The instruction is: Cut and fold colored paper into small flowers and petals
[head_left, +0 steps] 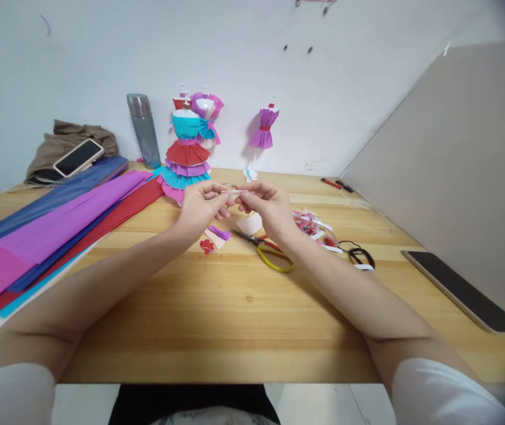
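My left hand (205,205) and my right hand (269,206) meet above the middle of the table, both pinching a small whitish piece (233,193) between thumbs and fingers. Under them on the wood lie a pale paper piece (249,224), a small purple-and-cream folded paper (219,235) and a red flower shape (207,246). Scissors with yellow and red handles (275,258) rest beside my right wrist, blades toward the left.
Long coloured paper sheets (71,215) cover the left side. Behind stand dressed mannequins (187,154), a smaller one in purple (264,128) and a bottle (145,133). Scraps (308,223), a black ring (361,258) and a dark flat device (465,289) lie rightward.
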Tool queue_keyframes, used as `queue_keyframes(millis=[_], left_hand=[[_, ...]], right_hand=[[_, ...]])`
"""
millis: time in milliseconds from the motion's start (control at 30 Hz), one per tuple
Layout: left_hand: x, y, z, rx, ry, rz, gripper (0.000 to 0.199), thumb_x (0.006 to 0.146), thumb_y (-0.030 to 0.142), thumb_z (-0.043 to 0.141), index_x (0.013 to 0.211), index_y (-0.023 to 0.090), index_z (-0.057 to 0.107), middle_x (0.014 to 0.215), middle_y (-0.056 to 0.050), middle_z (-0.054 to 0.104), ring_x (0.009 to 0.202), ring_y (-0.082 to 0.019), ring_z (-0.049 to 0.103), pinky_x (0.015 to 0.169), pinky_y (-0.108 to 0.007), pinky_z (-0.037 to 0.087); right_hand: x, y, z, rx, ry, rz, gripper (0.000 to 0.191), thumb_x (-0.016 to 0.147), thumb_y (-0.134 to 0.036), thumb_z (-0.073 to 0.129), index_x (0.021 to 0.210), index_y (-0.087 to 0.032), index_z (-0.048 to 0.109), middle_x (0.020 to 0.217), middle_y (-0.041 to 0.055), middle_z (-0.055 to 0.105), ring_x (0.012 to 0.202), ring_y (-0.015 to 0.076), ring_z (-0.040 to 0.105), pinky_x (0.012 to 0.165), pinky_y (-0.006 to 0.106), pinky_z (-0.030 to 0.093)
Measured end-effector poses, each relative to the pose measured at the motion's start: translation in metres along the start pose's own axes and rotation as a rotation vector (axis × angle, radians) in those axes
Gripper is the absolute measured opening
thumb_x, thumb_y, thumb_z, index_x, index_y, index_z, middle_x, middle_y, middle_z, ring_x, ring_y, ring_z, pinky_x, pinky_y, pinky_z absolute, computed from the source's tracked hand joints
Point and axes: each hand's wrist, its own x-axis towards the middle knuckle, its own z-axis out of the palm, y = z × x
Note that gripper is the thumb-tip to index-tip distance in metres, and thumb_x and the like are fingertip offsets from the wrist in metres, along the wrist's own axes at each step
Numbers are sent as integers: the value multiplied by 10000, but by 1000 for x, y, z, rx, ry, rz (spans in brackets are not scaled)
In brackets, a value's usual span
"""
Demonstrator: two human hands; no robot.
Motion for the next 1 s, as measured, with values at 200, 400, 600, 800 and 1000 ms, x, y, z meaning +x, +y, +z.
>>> queue_keyframes(millis=[200, 400, 600, 800, 1000], left_hand=[[3, -5, -3, 2, -12, 7, 189, 703, 240, 781, 758, 141, 628, 678, -21, 719, 514, -112, 649, 519, -211, 510], [5, -13, -6, -76, -16, 46, 181, 733, 287, 747, 755, 134, 654, 726, -46, 742, 546, -113, 666, 552, -216, 538], [2, -12, -4, -96, 8, 43, 173, 720, 265, 744, 739, 143, 623, 718, -40, 744, 541, -111, 666, 556, -213, 536], [1, -11, -1, -67, 57, 38, 109, 717, 206, 713, 691, 143, 627, 603, -4, 690, 522, -110, 646, 536, -206, 516], [2, -17, -1, -97, 79, 32, 107, 710, 188, 727, 679, 149, 632, 541, 6, 654, 511, -114, 633, 526, -207, 508]], right_hand=[[1, 5, -1, -9, 4, 28, 288, 654, -439, 794, 745, -216, 637, 657, -7, 670, 560, 125, 587, 566, 280, 460], [3, 9, -1, 79, 11, 52, 314, 604, -438, 825, 723, -214, 639, 707, 6, 698, 594, 124, 598, 614, 288, 487], [3, 11, 0, 29, 17, 16, 290, 647, -436, 797, 696, -208, 625, 658, 1, 662, 603, 128, 580, 638, 296, 482], [1, 7, 1, -61, 47, -45, 211, 674, -357, 766, 669, -200, 625, 620, -8, 640, 594, 129, 577, 604, 281, 460], [2, 9, 3, -54, 75, -55, 179, 643, -301, 755, 657, -196, 611, 571, -29, 617, 542, 112, 555, 565, 265, 447]])
